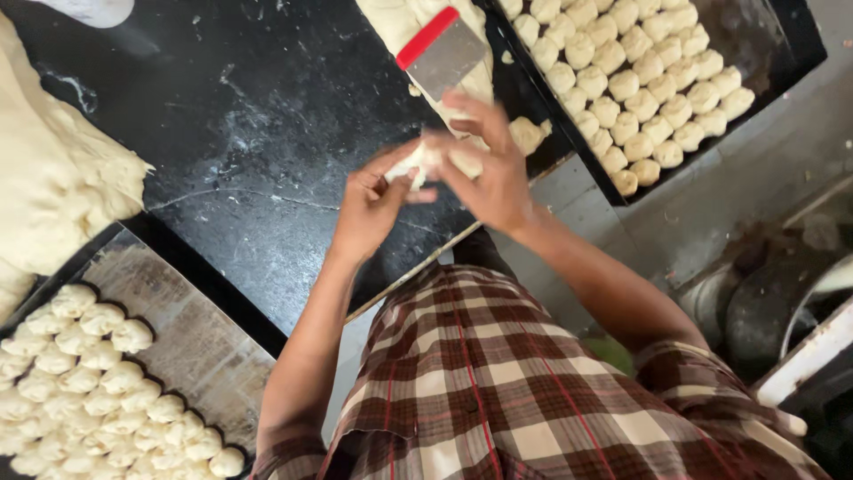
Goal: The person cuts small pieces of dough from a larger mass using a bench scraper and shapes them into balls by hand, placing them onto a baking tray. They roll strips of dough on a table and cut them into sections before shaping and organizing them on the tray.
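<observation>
Checked cloth in brown, cream and red (pixel 498 391) fills the bottom of the view, closest to the camera, with both bare forearms reaching up from it over the dark tabletop (pixel 258 124). Left hand (pixel 373 206) and right hand (pixel 493 173) meet above the tabletop's near edge with a small piece of dough (pixel 426 162) between them. The left hand's thumb and fingers (pixel 418 194) are curled shut around the lower left end of the piece. The right hand's fingers (pixel 471 107) arch over its top and right side, half closed, so most of the piece is covered and only a pale strip shows between the two hands.

Just beyond the right hand a long strip of dough (pixel 400 27) lies on the tabletop, and a metal scraper with a red handle (pixel 442 52) rests on it. To the right, a dark tray (pixel 782 44) holds close rows of dough balls (pixel 631 76). At lower left a second tray (pixel 195 338) carries more dough balls (pixel 89 382). A large mass of dough (pixel 53 178) sits at the left edge, well apart from the hands.
</observation>
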